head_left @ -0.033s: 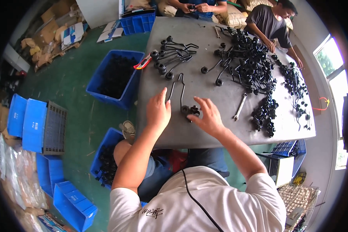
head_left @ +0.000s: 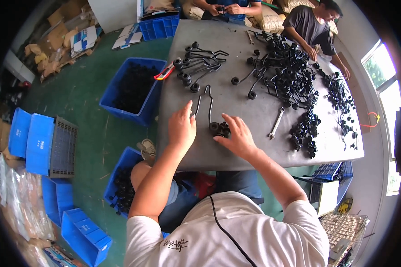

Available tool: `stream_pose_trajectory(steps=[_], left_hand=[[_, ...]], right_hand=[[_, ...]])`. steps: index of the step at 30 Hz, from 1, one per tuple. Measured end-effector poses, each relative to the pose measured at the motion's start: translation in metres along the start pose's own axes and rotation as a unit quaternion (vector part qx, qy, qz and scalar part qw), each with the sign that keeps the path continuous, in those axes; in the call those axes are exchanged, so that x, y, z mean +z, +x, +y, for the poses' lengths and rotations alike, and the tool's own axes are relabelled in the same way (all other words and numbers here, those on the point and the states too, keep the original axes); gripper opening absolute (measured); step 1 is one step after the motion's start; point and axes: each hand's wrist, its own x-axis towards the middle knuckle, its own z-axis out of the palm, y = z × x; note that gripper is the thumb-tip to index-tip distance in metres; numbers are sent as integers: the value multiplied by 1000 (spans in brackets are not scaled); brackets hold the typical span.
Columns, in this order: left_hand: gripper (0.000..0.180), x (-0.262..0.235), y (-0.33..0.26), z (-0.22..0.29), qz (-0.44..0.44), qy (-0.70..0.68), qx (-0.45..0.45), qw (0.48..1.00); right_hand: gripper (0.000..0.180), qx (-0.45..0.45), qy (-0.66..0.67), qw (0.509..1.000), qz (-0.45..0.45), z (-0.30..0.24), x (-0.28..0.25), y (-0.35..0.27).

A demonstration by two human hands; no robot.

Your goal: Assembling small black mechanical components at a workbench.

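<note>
A bent black rod point(head_left: 210, 104) with a narrow looped top lies on the grey counter point(head_left: 249, 111), between the person's two hands. A round black bushing point(head_left: 214, 127) sits at the rod's lower right end, with a small dark fitting point(head_left: 223, 129) just beside it.

The left hand point(head_left: 182, 127) is just left of the rod, its fingers extended toward the tip of the left leg; whether thumb and forefinger pinch that tip cannot be told. The right hand point(head_left: 238, 138) is at the rod's lower right, thumb and forefinger apart around the dark fitting; whether they grip it cannot be told.

Beyond the rod's loop is a group of similar bushed rods point(head_left: 202, 62), and to their left a red box cutter point(head_left: 165, 72) lies at the counter's edge. Right of the rod is a combination wrench point(head_left: 276, 123), then a heap of black clamp-like pieces point(head_left: 305, 133). Farther off to the rod's upper right spreads a large tangled pile of bushed rods point(head_left: 289, 66), where a co-worker in a dark grey T-shirt point(head_left: 304, 26) leans in. Left of the rod, on the green floor, stands a blue crate point(head_left: 151, 104) of black parts.
</note>
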Motion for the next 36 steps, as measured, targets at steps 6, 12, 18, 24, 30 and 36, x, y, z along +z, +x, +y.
stream_pose_trajectory(steps=[6,12,18,24,30,36], left_hand=[[40,-9,-3,1,-33,-20,-8,999],[45,-26,-13,-1,-88,39,-9,995],[62,-28,-8,49,89,17,77,993],[65,31,-20,107,-58,-4,232,971],[55,51,-26,107,-73,-84,210,971],[47,58,-27,115,-108,-43,169,979]], right_hand=[[59,2,-63,997,-46,8,-2,-18],[63,-32,18,994,-101,45,-42,-35],[55,42,-118,992,3,59,-46,-48],[50,-55,-54,996,38,53,-23,-52],[29,-6,-45,997,59,96,-54,-51],[25,9,-176,980,97,94,-43,-56]])
